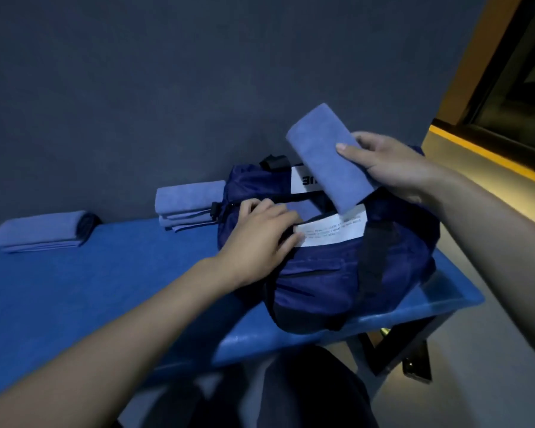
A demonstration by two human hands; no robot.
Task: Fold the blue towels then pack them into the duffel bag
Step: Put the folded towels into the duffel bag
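Towel (pixel 329 157), folded into a long blue bundle, sits in the right hand (pixel 393 163), whose grip is closed on it: the thumb lies across the upper face and the fingers wrap behind. The bundle tilts, its lower end dipping into the open mouth of the duffel bag (pixel 331 279) and its upper end pointing up and away toward the dark wall (pixel 167 88).

The bag is dark navy with a black strap running down its near side. It stands at the right end of the blue counter (pixel 90 288). A white label (pixel 334 230) with small print lies along the near edge of the opening, and a second white patch with bold black letters shows on the far side, partly hidden by the held towel. Another blue towel can be glimpsed inside the opening, just under the tilted one.

The left hand (pixel 257 239) rests on the bag's near rim with fingers curled over the edge at the left end of the label; its grip holds the fabric there.

A stack of folded towels (pixel 189 205) lies on the counter just beside the bag's left end, against the wall. One more folded towel (pixel 40 231) lies well apart, farther left along the counter.
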